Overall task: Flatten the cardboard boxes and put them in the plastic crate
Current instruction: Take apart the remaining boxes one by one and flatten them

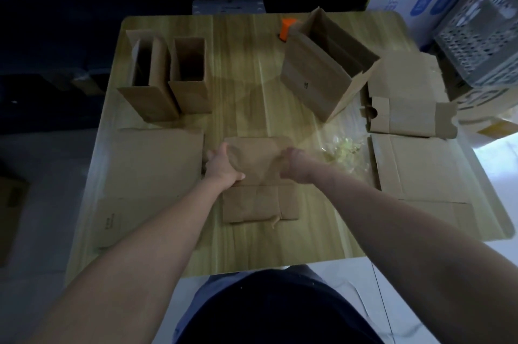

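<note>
A small cardboard box (259, 203) lies flattened at the middle of the wooden table (246, 248). My left hand (224, 167) grips its left edge and my right hand (291, 165) grips its right edge, fingers tucked round the board. Two narrow upright boxes (148, 102) (193, 97) stand open at the far left. A bigger open box (316, 83) stands tilted at the far right. The grey perforated plastic crate (476, 43) sits off the table to the right.
Flattened boxes lie at the left (151, 170) and right (420, 172) of the table, with another flat piece (406, 108) behind. An orange object (287, 29) stands at the far edge. Crumpled clear tape (342, 147) lies near my right hand. Shelves with boxes stand behind.
</note>
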Demonstrator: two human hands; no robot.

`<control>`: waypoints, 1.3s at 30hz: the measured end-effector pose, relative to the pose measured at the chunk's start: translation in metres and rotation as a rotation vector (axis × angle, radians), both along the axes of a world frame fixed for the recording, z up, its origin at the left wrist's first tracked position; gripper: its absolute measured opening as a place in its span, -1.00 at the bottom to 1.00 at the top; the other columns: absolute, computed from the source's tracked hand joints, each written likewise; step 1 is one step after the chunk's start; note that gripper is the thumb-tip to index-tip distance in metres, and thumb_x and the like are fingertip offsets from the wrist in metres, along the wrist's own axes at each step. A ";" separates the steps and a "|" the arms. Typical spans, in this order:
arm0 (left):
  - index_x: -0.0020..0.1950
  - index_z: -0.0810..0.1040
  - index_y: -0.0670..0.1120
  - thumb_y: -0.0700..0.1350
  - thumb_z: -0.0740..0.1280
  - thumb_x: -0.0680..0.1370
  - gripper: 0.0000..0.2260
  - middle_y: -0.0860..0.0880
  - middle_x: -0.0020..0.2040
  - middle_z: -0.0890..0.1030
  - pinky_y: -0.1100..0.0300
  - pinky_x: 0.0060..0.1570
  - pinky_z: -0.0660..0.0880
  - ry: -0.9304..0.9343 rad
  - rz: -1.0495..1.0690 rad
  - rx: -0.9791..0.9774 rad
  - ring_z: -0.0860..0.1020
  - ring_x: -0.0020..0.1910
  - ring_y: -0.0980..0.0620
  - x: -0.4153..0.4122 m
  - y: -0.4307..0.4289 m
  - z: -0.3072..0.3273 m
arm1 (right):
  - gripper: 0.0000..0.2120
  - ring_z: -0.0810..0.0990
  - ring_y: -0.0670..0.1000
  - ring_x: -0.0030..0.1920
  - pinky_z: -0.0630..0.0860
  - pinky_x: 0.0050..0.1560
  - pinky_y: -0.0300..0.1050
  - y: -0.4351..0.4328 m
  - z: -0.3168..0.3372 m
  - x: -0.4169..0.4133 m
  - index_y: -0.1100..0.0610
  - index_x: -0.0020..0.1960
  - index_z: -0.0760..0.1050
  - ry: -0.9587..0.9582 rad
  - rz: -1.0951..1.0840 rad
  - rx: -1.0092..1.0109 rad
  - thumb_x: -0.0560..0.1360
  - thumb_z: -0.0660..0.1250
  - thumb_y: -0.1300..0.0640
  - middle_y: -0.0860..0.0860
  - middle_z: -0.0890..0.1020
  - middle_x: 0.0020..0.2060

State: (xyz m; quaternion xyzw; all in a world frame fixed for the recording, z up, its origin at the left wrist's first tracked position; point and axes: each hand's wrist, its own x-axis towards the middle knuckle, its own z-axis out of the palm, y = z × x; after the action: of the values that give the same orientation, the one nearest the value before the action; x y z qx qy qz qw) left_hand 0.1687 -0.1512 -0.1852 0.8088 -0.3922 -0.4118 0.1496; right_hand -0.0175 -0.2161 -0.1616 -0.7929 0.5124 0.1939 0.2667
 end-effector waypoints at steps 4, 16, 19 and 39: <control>0.46 0.20 0.09 -0.15 0.51 0.38 -0.25 -0.15 0.35 0.23 0.09 0.28 0.33 -0.013 -0.151 0.042 0.41 0.25 -0.14 0.010 0.000 -0.006 | -0.03 -0.11 0.20 0.51 0.12 0.46 0.13 0.017 -0.037 0.004 0.01 0.55 -0.14 0.069 -0.089 0.049 0.40 0.46 -0.02 0.10 -0.13 0.53; 0.49 0.23 0.10 -0.12 0.45 0.45 -0.33 -0.16 0.39 0.25 -0.04 0.24 0.36 -0.295 -0.249 0.034 0.29 0.32 -0.20 0.005 -0.005 -0.010 | -0.15 0.15 0.30 0.36 0.33 0.29 0.09 0.025 -0.033 0.025 0.10 0.49 0.01 0.045 -0.210 -0.057 0.39 0.48 0.10 0.27 0.11 0.39; 0.48 0.26 0.06 -0.04 0.47 0.42 -0.32 -0.09 0.40 0.24 -0.04 0.24 0.34 -0.414 -0.390 0.032 0.23 0.35 -0.17 0.017 0.001 -0.010 | -0.19 0.13 0.31 0.37 0.34 0.28 0.11 0.031 -0.030 0.032 0.11 0.46 0.03 0.050 -0.209 -0.025 0.40 0.48 0.14 0.29 0.07 0.40; 0.26 0.53 -0.13 -0.12 0.36 0.52 -0.69 -0.13 0.23 0.54 0.12 0.13 0.41 -0.173 -0.399 -0.289 0.51 0.18 -0.07 -0.001 -0.062 0.083 | -0.39 0.28 0.24 0.33 0.21 0.36 0.14 -0.122 0.093 0.002 0.21 0.39 0.20 -0.030 -0.454 -0.704 0.40 0.35 0.23 0.21 0.36 0.30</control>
State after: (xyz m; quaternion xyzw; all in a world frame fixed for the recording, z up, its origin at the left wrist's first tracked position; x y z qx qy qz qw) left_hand 0.1681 -0.2134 -0.1019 0.7178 -0.6102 -0.3021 0.1453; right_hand -0.0158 -0.3377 -0.0690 -0.7053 0.7053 -0.0685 0.0228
